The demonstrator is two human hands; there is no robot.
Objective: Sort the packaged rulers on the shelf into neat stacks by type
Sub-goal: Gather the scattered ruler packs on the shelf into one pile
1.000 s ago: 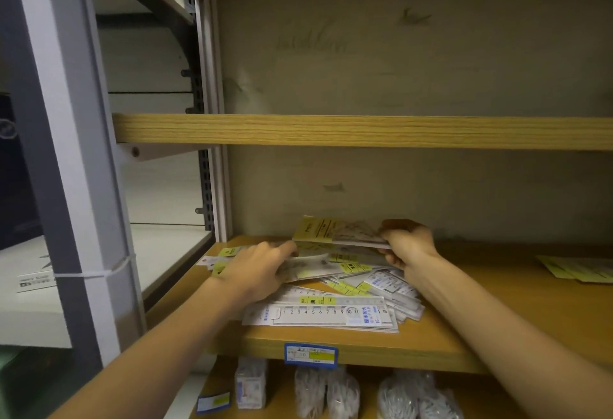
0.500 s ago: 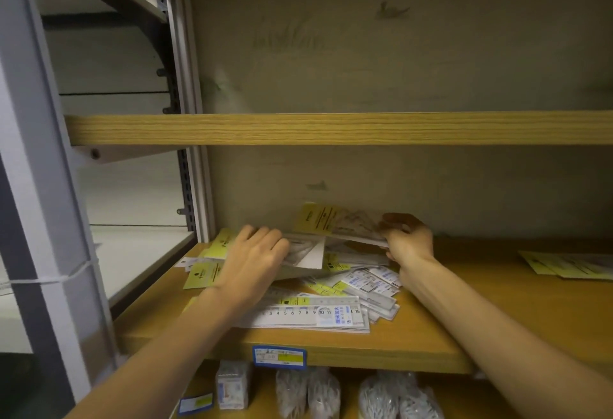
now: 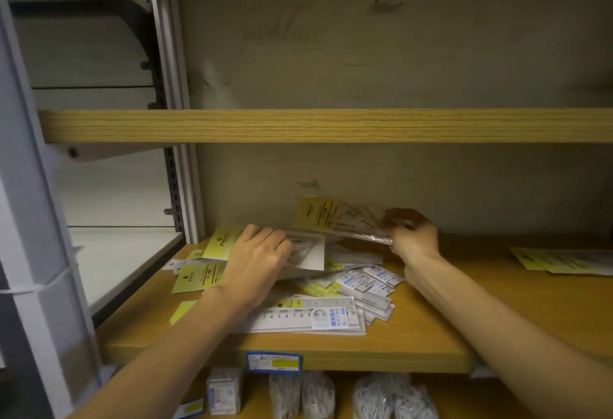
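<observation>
Far left there's a grey shelving upright [image 3: 36,253] with a white cable tie around it, then the wooden shelf [image 3: 414,335] where all the action is. At the shelf's left end a few yellow-header packs [image 3: 199,277] are fanned out flat, partly tucked under the left hand [image 3: 257,261]. That hand comes in low from the bottom left, forearm angled up and to the right, back of the hand facing the camera, fingers curled down over a clear pack with a white card backing [image 3: 310,254]; looks like it's gripping the pack's edge, though the fingertips are hidden underneath. Below and right of that hand sits the messy pile of white packaged rulers [image 3: 331,314], numbers and blue labels showing, spread toward the shelf's front edge. Above the pile, the right hand [image 3: 411,236] reaches in from the bottom right with the wrist bent, fingers and thumb pinching the right end of a yellow-header pack [image 3: 331,219] that's lifted clear of the pile and tilted. Way off on the right, well apart from everything, a small stack of the same yellow-header packs [image 3: 560,261] lies flat on the shelf. A blue price tag [image 3: 273,361] is stuck on the shelf's front edge, with bagged items [image 3: 391,397] on the shelf below.
</observation>
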